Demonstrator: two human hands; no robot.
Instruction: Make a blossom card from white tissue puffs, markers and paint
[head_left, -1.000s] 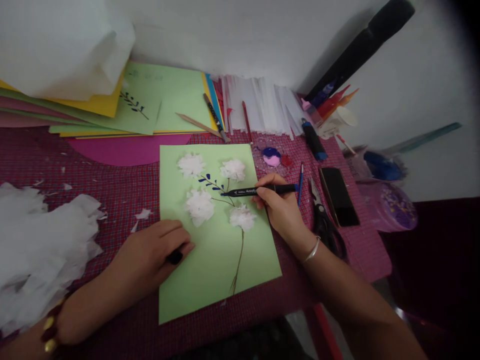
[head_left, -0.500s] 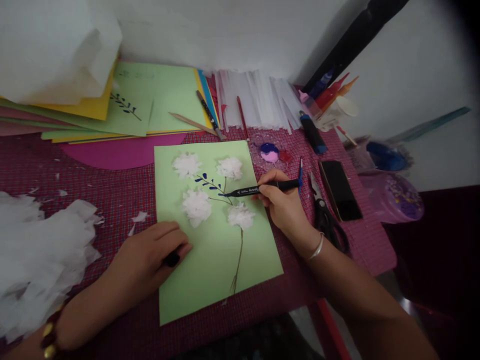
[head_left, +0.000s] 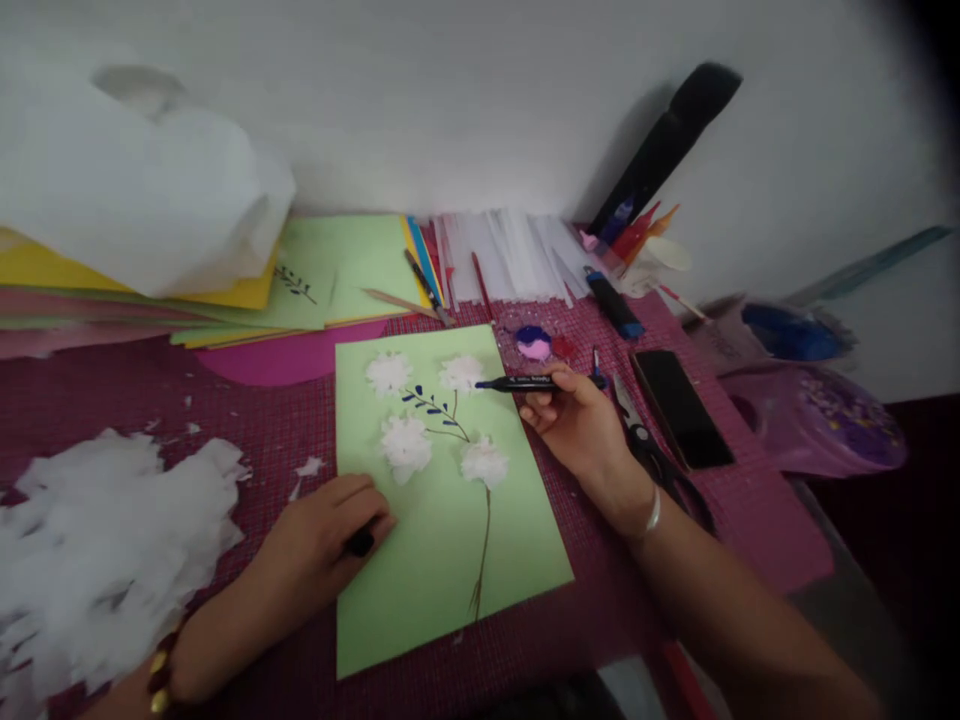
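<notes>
A green sheet [head_left: 420, 590] lies on the checked cloth, bearing white paper flowers [head_left: 406, 447], brown stems and a twig with dark blue leaves [head_left: 430, 406]. My right hand [head_left: 581, 430] grips a black marker [head_left: 532, 383], its tip over the edge of the upper right flower. At the sheet's left edge rests my left hand [head_left: 326, 540], fingers curled round a small black object [head_left: 360, 543], possibly the marker's cap.
White paper pieces [head_left: 120, 550] are heaped at left. Coloured sheets [head_left: 360, 260] and white strips [head_left: 502, 255] lie at the back. Scissors [head_left: 645, 440], a phone [head_left: 682, 408], a paint palette [head_left: 534, 343] and a pink container [head_left: 817, 420] are at right.
The marker tip has left the leafy twig and moved right and up, to the upper right flower. The camera view has shifted, so the scene sits lower. My left hand stays on the sheet.
</notes>
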